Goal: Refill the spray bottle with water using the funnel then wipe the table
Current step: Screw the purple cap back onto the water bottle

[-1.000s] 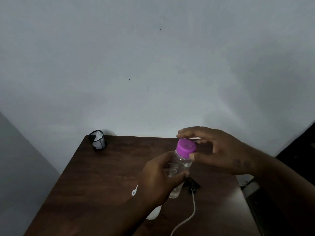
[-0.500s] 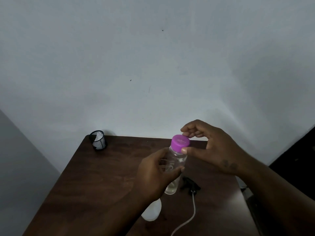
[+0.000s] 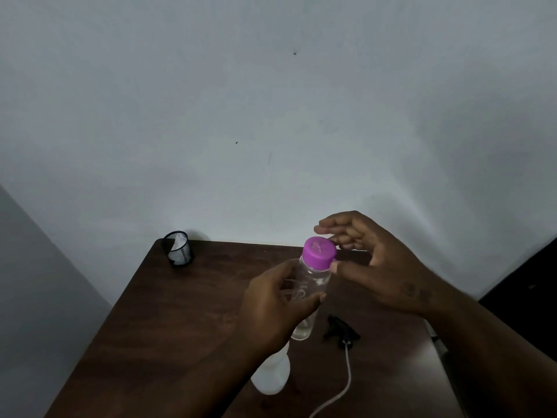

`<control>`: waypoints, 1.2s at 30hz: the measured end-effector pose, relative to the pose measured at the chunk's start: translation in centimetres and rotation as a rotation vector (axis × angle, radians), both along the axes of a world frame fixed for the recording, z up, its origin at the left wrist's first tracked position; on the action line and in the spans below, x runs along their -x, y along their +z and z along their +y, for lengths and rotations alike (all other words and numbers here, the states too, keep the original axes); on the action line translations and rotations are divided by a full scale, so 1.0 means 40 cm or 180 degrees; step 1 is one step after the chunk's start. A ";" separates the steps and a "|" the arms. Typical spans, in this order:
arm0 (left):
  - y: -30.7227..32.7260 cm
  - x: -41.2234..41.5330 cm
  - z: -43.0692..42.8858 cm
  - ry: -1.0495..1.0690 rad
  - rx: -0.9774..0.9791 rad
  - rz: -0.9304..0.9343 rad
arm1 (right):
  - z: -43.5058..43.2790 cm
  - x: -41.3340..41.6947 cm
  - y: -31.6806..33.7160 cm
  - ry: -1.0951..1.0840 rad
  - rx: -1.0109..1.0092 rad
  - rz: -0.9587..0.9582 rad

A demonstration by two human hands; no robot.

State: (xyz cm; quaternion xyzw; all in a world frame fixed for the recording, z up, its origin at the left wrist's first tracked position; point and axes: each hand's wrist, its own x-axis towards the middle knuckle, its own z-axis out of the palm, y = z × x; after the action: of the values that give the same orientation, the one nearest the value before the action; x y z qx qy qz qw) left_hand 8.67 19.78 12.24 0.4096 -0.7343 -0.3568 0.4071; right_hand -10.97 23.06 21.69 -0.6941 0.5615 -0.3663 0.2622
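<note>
The left hand [image 3: 271, 309] wraps the clear water bottle [image 3: 310, 285] above the brown table [image 3: 187, 312]; the right hand [image 3: 376, 267], fingers loosely spread, touches its purple cap [image 3: 319, 251] with the thumb; a white bottle [image 3: 271, 378] lies below the water bottle.

Surface [image 3: 187, 312]: dark brown wood grain, back edge against a pale wall, left edge running diagonally toward the camera.

Items lying on it:
- Mesh cup [image 3: 177, 248]: black, upright, at the far left corner, well left of the left hand [image 3: 271, 309]; something white inside.
- White bottle [image 3: 271, 377]: translucent, below the left hand and partly hidden by the forearm; whether it stands or lies cannot be told.
- Spray head [image 3: 340, 330]: black, lying on its side, below the right hand [image 3: 376, 267] and just right of the left hand.
- Tube [image 3: 346, 378]: white, thin, running from the spray head toward the near edge in a curve.
</note>
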 end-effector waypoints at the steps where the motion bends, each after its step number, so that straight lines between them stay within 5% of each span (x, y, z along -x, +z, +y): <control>1: 0.001 -0.002 0.000 -0.0007 0.0010 -0.0002 | -0.002 0.000 -0.002 -0.0001 0.0029 -0.0008; 36: 0.000 -0.010 0.011 -0.0002 -0.0034 0.0054 | 0.003 -0.018 -0.026 -0.0024 0.0015 -0.0324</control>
State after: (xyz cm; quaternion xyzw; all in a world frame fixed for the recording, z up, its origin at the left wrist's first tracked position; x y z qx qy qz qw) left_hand 9.07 20.21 12.24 0.4085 -0.7290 -0.3643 0.4111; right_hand -10.23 23.18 20.65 -0.6731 0.5491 -0.4034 0.2874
